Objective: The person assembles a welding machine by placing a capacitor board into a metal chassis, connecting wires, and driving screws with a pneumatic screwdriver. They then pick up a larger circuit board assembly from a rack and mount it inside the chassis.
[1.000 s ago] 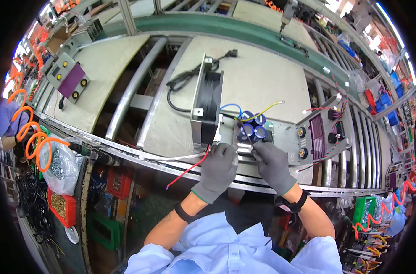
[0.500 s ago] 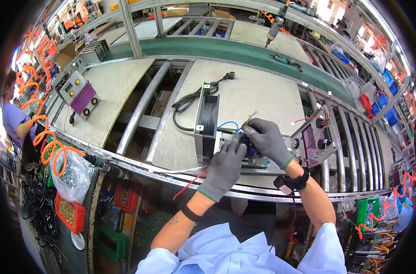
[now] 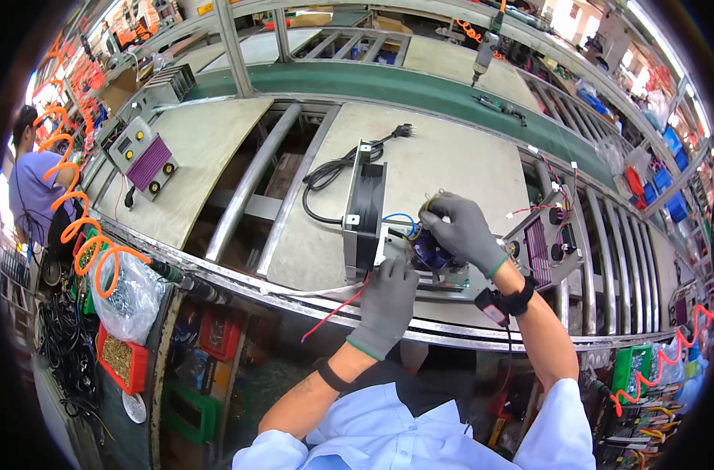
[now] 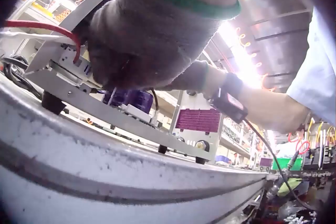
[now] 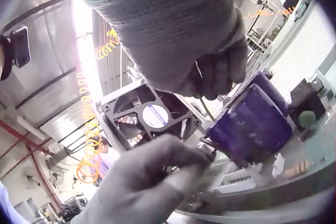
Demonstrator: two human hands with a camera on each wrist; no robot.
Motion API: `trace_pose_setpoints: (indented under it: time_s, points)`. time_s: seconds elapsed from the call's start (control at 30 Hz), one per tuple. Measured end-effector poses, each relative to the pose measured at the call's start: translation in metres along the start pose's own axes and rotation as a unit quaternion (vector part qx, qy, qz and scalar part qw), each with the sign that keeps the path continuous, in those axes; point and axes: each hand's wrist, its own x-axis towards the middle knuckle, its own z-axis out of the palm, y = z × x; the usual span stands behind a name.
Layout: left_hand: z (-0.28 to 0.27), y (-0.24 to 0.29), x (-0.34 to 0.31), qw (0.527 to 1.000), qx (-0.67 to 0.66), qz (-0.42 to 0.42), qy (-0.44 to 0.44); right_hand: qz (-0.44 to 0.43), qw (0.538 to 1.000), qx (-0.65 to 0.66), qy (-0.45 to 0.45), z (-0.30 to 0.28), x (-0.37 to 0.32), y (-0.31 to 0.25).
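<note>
Head view shows the wire (image 3: pixel 429 201) above the capacitors (image 3: pixel 431 252), pinched narrowly by the right hand (image 3: pixel 464 233). Beside the fan (image 3: pixel 369 196), the left hand (image 3: pixel 386 304) has bent fingers; their hold cannot be determined. The red wire (image 3: pixel 331 313) hangs near that hand.

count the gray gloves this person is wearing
2: one on the left hand, near the fan, and one on the right hand, by the purple cylinders.

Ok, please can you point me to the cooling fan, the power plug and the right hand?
Cooling fan (image 5: pixel 155 115), right wrist view: its round hub label.
Power plug (image 3: pixel 404 131), head view: its black body.
Right hand (image 3: pixel 467 236), head view: back of the glove.
</note>
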Motion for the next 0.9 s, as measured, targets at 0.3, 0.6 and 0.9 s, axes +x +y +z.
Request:
trace_pose_setpoints:
  time_s: [0.3,0.6,0.9]
  points:
    - [0.010,0.004,0.033,0.937,-0.302,-0.165,0.062,-0.124,0.989,-0.066,-0.035,0.008,-0.048,-0.027]
    - [-0.023,-0.001,0.077,0.973,-0.178,-0.122,-0.083,-0.181,0.979,-0.090,-0.011,0.015,-0.082,-0.016]
    - [-0.013,0.006,0.070,0.976,-0.041,-0.164,-0.140,-0.070,0.994,0.046,0.071,0.010,-0.069,-0.007]
